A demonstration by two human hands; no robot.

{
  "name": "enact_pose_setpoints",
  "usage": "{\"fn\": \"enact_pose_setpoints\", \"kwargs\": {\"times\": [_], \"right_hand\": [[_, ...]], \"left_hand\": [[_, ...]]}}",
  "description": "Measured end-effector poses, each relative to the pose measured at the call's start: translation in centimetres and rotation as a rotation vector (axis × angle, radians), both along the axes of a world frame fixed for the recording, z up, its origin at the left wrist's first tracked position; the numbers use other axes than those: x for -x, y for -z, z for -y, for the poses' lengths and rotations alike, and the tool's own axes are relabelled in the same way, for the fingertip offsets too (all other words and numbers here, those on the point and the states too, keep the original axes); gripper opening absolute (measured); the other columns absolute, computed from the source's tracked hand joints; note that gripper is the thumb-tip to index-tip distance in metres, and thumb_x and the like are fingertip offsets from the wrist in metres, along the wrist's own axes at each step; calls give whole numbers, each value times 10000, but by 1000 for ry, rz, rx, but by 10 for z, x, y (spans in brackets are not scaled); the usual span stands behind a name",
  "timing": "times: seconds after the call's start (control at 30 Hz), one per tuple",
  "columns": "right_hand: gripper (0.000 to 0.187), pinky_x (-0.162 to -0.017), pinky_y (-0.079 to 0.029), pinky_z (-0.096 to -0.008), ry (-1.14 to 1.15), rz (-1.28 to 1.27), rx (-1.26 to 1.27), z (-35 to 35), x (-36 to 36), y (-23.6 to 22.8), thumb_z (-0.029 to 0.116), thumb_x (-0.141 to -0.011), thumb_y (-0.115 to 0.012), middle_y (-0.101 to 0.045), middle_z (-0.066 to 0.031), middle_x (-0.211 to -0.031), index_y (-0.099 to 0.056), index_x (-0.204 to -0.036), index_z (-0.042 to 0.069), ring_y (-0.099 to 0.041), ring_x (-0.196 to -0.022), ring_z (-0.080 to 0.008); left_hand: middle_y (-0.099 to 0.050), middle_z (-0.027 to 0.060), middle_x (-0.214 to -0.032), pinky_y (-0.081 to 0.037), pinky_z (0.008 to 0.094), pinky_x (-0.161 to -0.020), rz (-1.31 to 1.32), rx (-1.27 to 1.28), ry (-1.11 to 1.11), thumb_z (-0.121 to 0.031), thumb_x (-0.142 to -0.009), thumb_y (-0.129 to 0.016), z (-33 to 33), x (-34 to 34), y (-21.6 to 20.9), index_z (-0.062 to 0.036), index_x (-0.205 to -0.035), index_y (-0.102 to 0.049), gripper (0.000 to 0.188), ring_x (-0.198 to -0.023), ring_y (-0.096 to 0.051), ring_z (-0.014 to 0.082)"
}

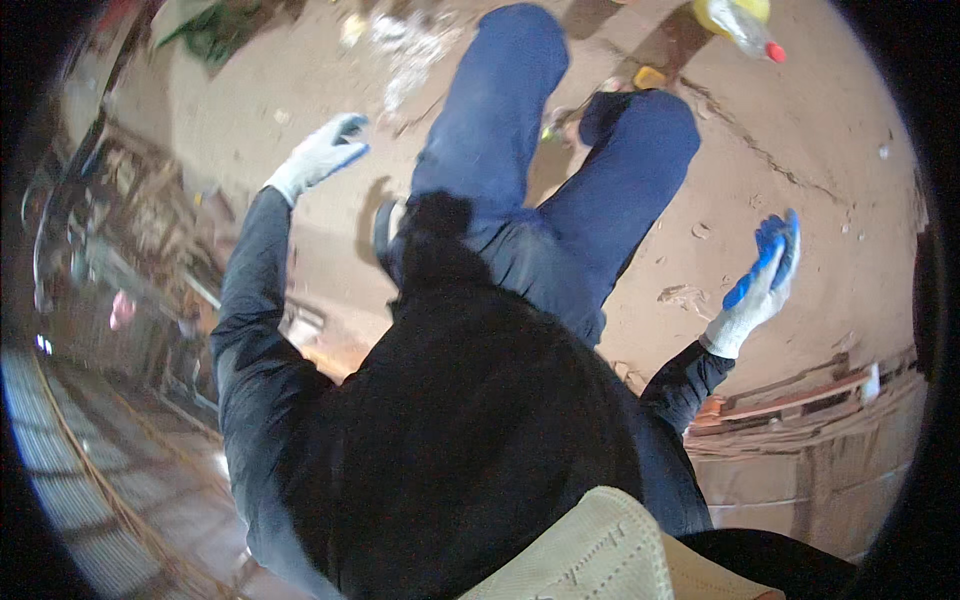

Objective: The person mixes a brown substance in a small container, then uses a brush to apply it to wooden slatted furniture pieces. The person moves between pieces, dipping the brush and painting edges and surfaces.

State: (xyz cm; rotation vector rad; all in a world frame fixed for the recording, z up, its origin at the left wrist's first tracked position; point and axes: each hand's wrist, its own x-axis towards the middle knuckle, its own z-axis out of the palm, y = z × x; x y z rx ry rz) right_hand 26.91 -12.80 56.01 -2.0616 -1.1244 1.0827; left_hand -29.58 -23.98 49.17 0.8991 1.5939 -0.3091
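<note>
My left hand (318, 158) wears a white knit glove with a blue coated palm. It is held out to the left of my knees with the fingers apart and nothing in them. My right hand (762, 280), in a matching glove, hangs in the air to the right of my legs. Its fingers stretch upward and it holds nothing. Between the hands are my bent legs in dark blue trousers (490, 120). Beyond my right knee, a clear plastic bottle with a red cap (745, 30) lies on the dusty brown floor (800, 130).
Crumpled clear plastic (410, 50) lies ahead of my left knee, with a dark green bundle (212, 32) farther left. A small yellow piece (650, 77) is near my right knee. Cluttered, blurred material (130, 210) lines the left side. Stacked planks (790, 405) lie at the right.
</note>
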Motion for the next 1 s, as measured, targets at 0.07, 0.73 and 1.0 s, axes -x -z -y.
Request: {"fn": "enact_pose_setpoints", "kwargs": {"times": [0.07, 0.73, 1.0], "right_hand": [[356, -984, -484, -352, -256, -10, 78, 15, 14, -43, 111, -1001, -541, -635, -120, -1244, -569, -1344, 20, -613, -1116, -201], [407, -871, -469, -396, -1574, -291, -201, 26, 227, -301, 414, -873, -673, -617, -73, -993, -640, -1148, 116, -579, -972, -281], [522, -920, -448, -435, -1750, -78, -269, 30, 270, -307, 571, -874, -614, -588, -118, -1075, -640, -1128, 117, -550, -1082, -318]], "left_hand": [[-611, 131, -1293, -476, 358, -994, 87, 143, 81, -305, -885, -703, 49, -6, -68, -67, -1341, -533, 542, -1144, -607, 246], [-594, 162, -1247, -492, 416, -947, 106, -544, -39, -471, -830, -715, 83, -95, -389, -131, -1282, -570, 584, -1112, -607, 354], [-631, 106, -808, -489, 408, -650, 108, -762, 420, -280, -851, -643, 23, -48, -445, -132, -1058, -599, 258, -755, -639, 328]]}}
